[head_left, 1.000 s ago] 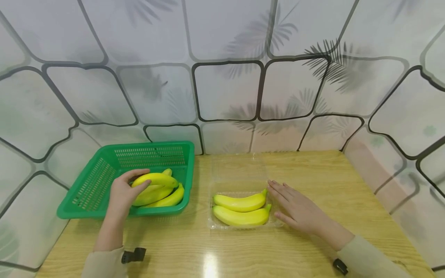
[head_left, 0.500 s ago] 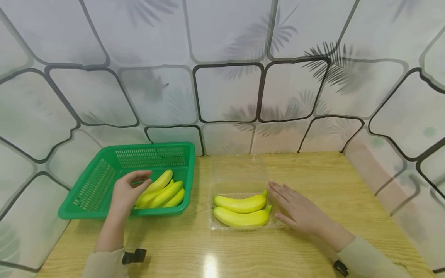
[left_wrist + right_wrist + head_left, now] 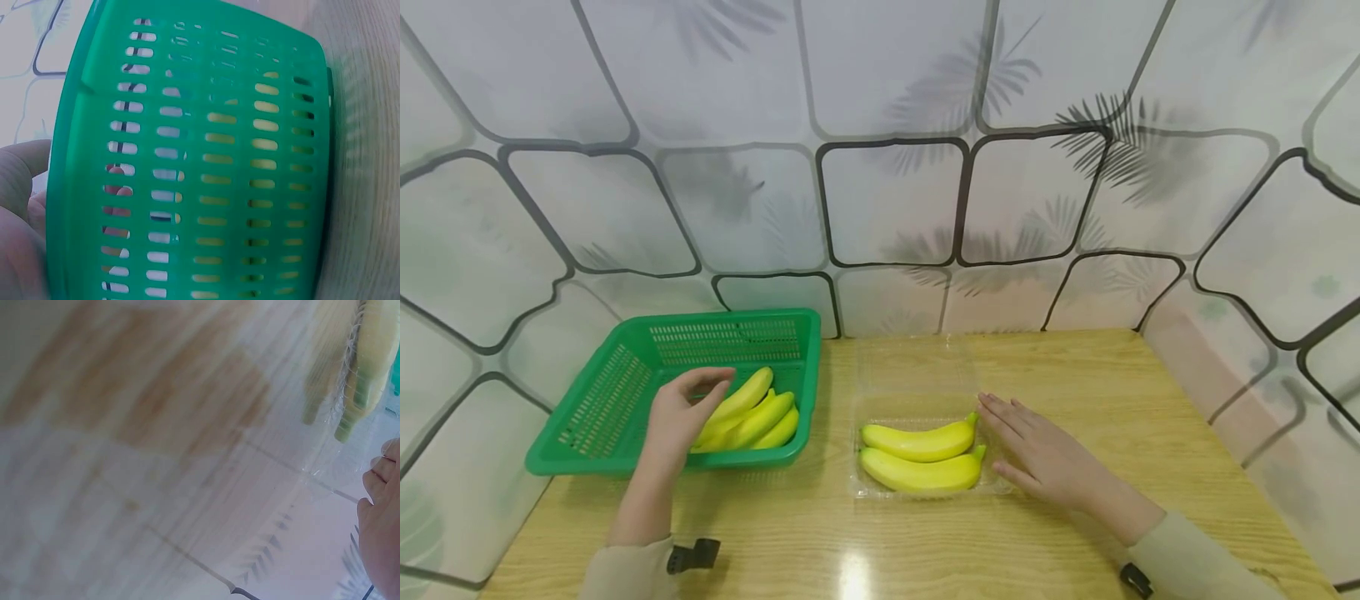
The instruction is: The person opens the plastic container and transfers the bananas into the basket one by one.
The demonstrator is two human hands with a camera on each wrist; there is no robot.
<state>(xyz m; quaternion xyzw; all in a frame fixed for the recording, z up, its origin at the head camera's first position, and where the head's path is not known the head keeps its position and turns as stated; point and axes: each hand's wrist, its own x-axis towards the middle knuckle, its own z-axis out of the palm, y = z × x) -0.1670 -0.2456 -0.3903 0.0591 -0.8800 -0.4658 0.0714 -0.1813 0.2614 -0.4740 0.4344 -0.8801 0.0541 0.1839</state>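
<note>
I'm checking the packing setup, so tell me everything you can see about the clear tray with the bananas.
The clear tray is a thin, see-through plastic clamshell lying flat on the wooden table, right of the green basket. Its lid is folded open behind it. Two yellow bananas lie side by side inside, green stems pointing right. The right hand rests flat with straight fingers against its right edge.

Yellow bananas (image 3: 748, 412) in green basket (image 3: 617, 392)

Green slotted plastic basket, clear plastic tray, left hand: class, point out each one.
Green slotted plastic basket (image 3: 597, 408), head view, left inner wall.
Clear plastic tray (image 3: 917, 493), head view, near rim.
Left hand (image 3: 674, 419), head view, back of hand.
</note>
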